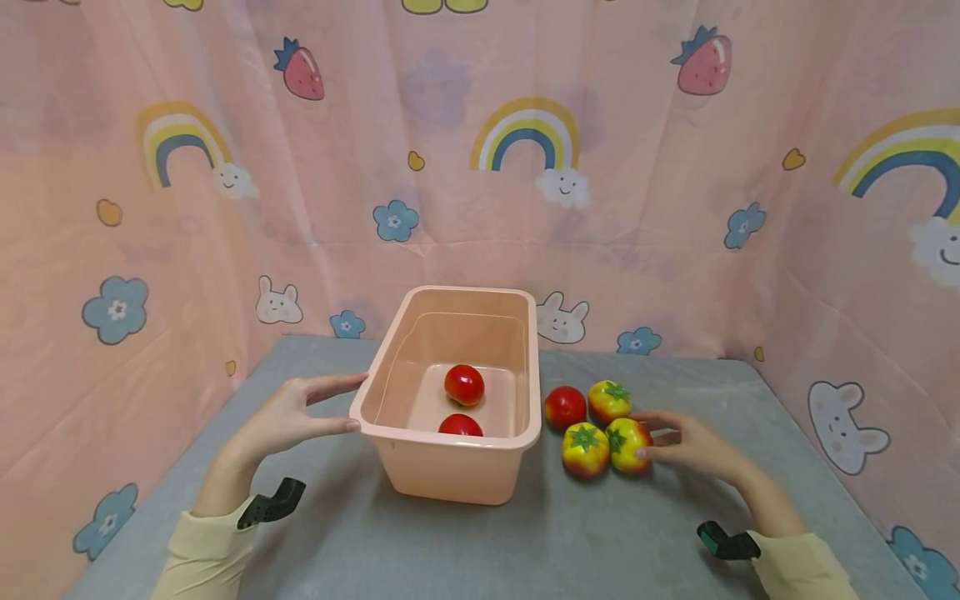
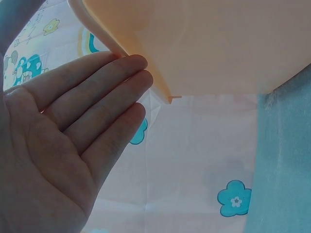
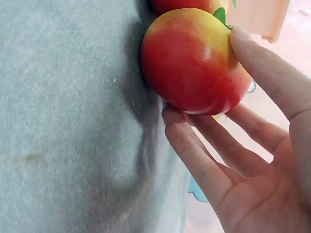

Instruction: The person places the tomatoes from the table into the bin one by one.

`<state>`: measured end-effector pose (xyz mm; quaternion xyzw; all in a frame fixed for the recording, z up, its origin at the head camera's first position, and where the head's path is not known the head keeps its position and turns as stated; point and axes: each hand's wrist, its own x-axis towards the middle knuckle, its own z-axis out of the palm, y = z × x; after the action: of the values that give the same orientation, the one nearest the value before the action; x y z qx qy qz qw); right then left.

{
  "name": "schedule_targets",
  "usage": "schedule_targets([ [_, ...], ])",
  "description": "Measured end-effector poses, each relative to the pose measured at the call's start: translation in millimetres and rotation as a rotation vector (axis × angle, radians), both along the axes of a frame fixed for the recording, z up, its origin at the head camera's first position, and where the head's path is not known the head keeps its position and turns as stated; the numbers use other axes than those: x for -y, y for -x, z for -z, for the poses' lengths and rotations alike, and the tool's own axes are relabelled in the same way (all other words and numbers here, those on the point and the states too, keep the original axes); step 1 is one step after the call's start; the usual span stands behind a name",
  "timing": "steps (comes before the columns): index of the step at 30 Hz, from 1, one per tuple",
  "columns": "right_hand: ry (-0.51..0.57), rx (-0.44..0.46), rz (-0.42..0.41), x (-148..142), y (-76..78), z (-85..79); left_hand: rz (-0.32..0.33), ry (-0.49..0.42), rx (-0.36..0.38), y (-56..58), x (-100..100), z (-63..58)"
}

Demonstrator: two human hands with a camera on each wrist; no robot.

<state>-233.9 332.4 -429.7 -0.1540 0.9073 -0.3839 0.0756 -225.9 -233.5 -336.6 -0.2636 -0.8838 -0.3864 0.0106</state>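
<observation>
A peach plastic bin (image 1: 457, 467) stands on the table with two red tomatoes (image 1: 464, 385) inside; its front wall partly hides the nearer one. My left hand (image 1: 300, 412) touches the bin's left rim with extended fingers, which lie straight against the edge in the left wrist view. To the right of the bin, my right hand (image 1: 693, 446) has thumb and fingers around a yellow-and-red tomato (image 3: 192, 63) with a green leafy top. That tomato rests against others: a red tomato (image 1: 565, 407) and two more yellow-and-red tomatoes (image 1: 586, 451).
A grey cloth covers the table (image 1: 615, 542). Behind and at both sides hangs a pink curtain (image 1: 480, 208) printed with rainbows, bunnies and flowers. Black straps or devices (image 1: 273, 502) sit at both wrists.
</observation>
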Motion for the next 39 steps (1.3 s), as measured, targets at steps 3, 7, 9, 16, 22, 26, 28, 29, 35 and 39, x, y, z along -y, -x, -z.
schedule_targets([
  [3,-0.003,0.024,0.003,2.4,-0.3,-0.7,0.002,-0.001,-0.003,0.0,0.1,0.4],
  [7,-0.004,0.045,0.006,4.2,-1.0,-1.3,0.005,0.0,-0.012,0.4,0.0,0.9],
  [9,-0.001,0.047,0.004,4.6,-1.2,-1.4,0.007,0.0,-0.016,0.7,-0.1,0.9],
  [16,0.027,0.051,0.0,2.8,-1.2,-0.4,0.006,-0.003,-0.012,0.7,-0.4,0.4],
  [22,0.019,0.037,0.0,1.2,-0.5,1.5,0.003,-0.004,-0.01,0.4,0.1,0.6],
  [26,0.017,0.029,-0.001,1.1,-2.0,0.8,0.001,-0.004,-0.008,-0.1,-0.1,0.5],
  [28,0.013,0.022,-0.003,1.0,-2.5,0.5,0.0,-0.005,-0.007,-0.3,-0.1,0.5],
  [29,0.009,0.018,-0.004,1.1,-2.8,0.4,0.0,-0.005,-0.007,-0.3,0.0,0.5],
  [35,0.002,0.023,0.017,0.9,-3.5,1.2,-0.001,-0.006,-0.006,0.5,0.7,1.3],
  [39,0.006,0.027,0.021,0.1,-3.5,1.5,0.0,-0.009,-0.003,0.7,0.9,1.7],
])
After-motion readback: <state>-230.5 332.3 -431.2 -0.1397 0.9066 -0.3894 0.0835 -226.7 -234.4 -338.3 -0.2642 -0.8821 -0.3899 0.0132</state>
